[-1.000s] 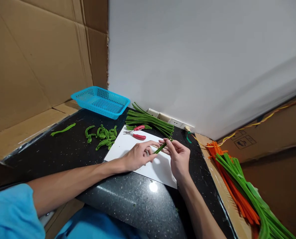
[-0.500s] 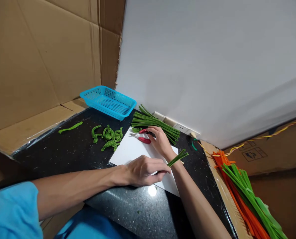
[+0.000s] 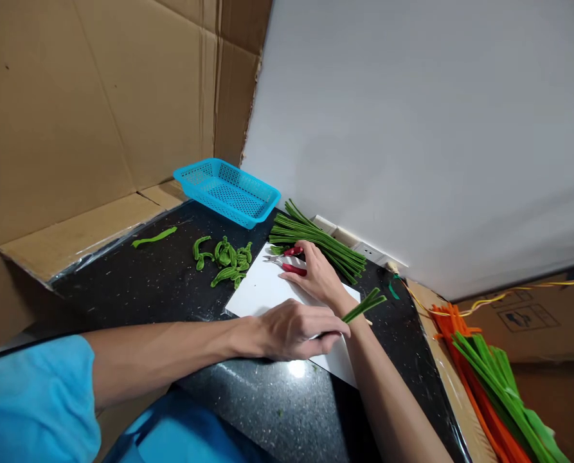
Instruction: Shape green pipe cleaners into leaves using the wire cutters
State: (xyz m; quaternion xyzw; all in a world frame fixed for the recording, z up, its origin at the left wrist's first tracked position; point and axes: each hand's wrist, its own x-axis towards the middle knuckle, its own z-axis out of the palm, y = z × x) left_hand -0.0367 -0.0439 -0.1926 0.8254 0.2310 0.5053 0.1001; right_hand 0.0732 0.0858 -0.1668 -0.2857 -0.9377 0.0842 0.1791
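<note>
My left hand (image 3: 301,331) is closed around several green pipe cleaners (image 3: 364,305), whose ends stick out to the right over my right forearm. Beyond it, my right hand (image 3: 318,273) has its thumb and fingers around the handles of red-handled pliers (image 3: 294,260). The pliers' jaws point left, slightly apart, above a white board (image 3: 258,286). Just behind the pliers lies a small green fuzzy piece (image 3: 278,249). A bundle of straight green pipe cleaners (image 3: 315,238) lies past my right hand, by the wall.
Several curled green pieces (image 3: 229,260) and a flat green strip (image 3: 154,237) lie on the black speckled tabletop (image 3: 171,276). At the back stands a blue plastic basket (image 3: 229,196). Orange strips (image 3: 479,392) and green bundles (image 3: 508,386) are at the right, near a yellow cord (image 3: 489,299).
The whole view has shifted, so things appear farther right. My right thumb now shows below the lower plier handle. My left hand keeps its hold on the green pipe cleaners.
</note>
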